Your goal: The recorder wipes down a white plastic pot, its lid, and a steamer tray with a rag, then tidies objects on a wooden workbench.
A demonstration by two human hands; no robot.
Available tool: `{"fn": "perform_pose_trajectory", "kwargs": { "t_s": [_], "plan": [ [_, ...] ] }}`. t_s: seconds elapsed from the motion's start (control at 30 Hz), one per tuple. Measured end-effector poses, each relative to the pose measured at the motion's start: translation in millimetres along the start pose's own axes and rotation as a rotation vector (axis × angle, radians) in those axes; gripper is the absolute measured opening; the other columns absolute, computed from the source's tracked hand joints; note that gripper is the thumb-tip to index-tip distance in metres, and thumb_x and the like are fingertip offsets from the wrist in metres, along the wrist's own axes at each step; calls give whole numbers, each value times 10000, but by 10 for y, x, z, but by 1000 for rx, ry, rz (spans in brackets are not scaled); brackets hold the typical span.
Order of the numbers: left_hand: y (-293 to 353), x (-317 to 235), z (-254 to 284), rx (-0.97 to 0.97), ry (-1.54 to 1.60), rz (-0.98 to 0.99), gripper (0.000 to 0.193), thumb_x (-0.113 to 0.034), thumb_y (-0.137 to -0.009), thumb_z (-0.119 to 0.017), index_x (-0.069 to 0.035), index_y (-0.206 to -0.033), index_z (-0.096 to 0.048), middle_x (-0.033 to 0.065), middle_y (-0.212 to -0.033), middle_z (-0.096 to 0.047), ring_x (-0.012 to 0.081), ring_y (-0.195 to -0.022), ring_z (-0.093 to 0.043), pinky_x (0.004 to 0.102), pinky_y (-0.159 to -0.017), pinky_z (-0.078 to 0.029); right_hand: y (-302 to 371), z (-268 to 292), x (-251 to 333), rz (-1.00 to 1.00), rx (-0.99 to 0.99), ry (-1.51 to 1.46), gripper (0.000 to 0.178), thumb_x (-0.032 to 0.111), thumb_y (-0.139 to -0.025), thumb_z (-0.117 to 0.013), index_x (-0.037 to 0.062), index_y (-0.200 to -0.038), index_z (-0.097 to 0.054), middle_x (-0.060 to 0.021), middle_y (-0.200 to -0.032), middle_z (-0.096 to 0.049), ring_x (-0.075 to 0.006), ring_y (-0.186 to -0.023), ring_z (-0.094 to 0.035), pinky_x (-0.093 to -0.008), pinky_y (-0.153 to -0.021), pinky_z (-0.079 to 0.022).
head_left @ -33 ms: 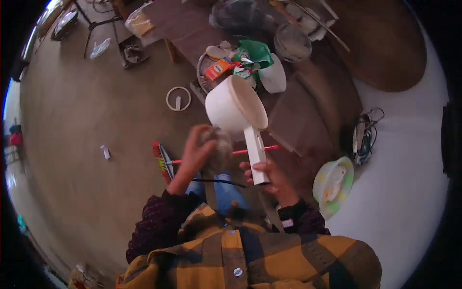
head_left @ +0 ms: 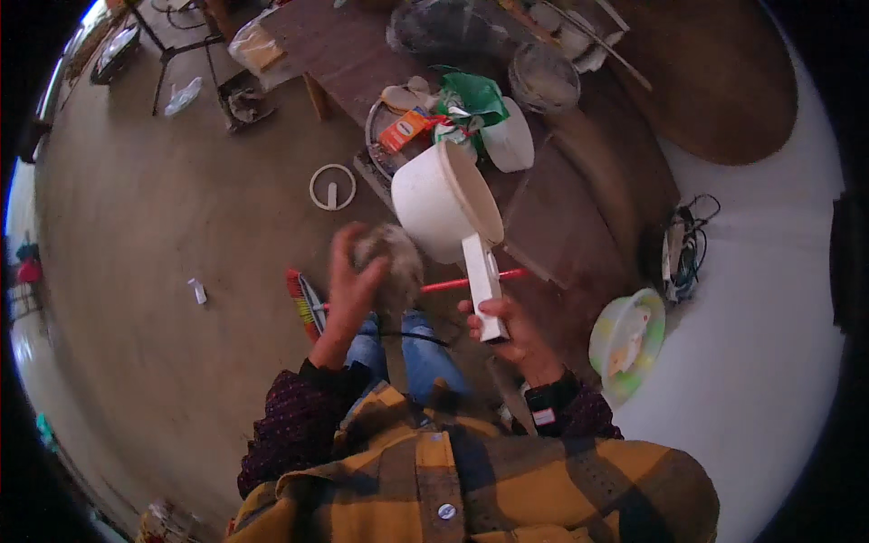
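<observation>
My right hand (head_left: 509, 328) is wrapped round the long square handle of a white saucepan (head_left: 433, 201). The pan is held tilted in the air, its rim turned to the right and its outer side facing left. Just left of the pan, my left hand (head_left: 353, 276) has its fingers curled round a greyish, fuzzy wad (head_left: 391, 264), a rag or a scouring pad; motion blur hides which. A narrow gap shows between the wad and the pan's wall.
A broom (head_left: 306, 303) with a red handle lies in front of my legs. Ahead, a low brown table (head_left: 339, 54) stands near an orange box (head_left: 405, 129), a green bag (head_left: 472, 98) and a white jug (head_left: 509, 138). At right are a pale green basin (head_left: 602, 339) and coiled cables (head_left: 692, 244).
My left hand has moved slightly left and up with the grey wad. The saucepan stays in my right hand, having shifted only a little.
</observation>
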State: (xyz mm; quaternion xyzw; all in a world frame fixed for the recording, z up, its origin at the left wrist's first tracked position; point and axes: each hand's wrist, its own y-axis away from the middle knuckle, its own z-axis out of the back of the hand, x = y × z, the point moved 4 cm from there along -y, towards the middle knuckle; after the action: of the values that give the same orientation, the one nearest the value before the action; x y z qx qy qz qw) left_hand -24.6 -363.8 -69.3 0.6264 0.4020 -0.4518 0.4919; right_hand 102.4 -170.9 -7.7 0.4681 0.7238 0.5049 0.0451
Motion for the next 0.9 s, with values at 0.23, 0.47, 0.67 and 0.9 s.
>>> {"fn": "perform_pose_trajectory", "kwargs": {
  "t_s": [0.23,0.47,0.67,0.9],
  "plan": [
    [197,-611,-360,168,-396,-750,514,22,-581,-653,-80,-1077,-565,126,-1118,-507,304,-1091,-471,366,-901,-400,214,-439,-12,-51,59,-279,236,102,-762,-609,-22,-930,-502,-49,-739,-511,-130,-642,-514,-305,-586,-454],
    [-132,-1008,-249,-273,-535,-897,380,-113,-620,-635,-73,-993,-574,109,-1013,-535,313,-954,-513,382,-810,-423,515,-928,-119,-108,114,-80,228,91,-771,-601,-13,-945,-497,-51,-724,-510,-124,-631,-514,-292,-567,-453],
    [-972,-835,850,-133,-87,-257,268,-114,-749,-581,-43,-1004,-545,113,-920,-572,231,-760,-526,306,-691,-427,718,-1078,-76,-157,183,399,369,125,-681,-662,-13,-957,-459,-79,-703,-518,-154,-554,-540,-324,-492,-481],
    [-75,-1403,486,-403,-490,-807,250,-172,-886,-486,-30,-1091,-506,81,-997,-567,146,-907,-532,297,-796,-440,406,-1216,118,-77,190,519,405,140,-687,-671,-19,-992,-457,-74,-704,-540,-154,-541,-560,-294,-484,-485]
  ]
}}
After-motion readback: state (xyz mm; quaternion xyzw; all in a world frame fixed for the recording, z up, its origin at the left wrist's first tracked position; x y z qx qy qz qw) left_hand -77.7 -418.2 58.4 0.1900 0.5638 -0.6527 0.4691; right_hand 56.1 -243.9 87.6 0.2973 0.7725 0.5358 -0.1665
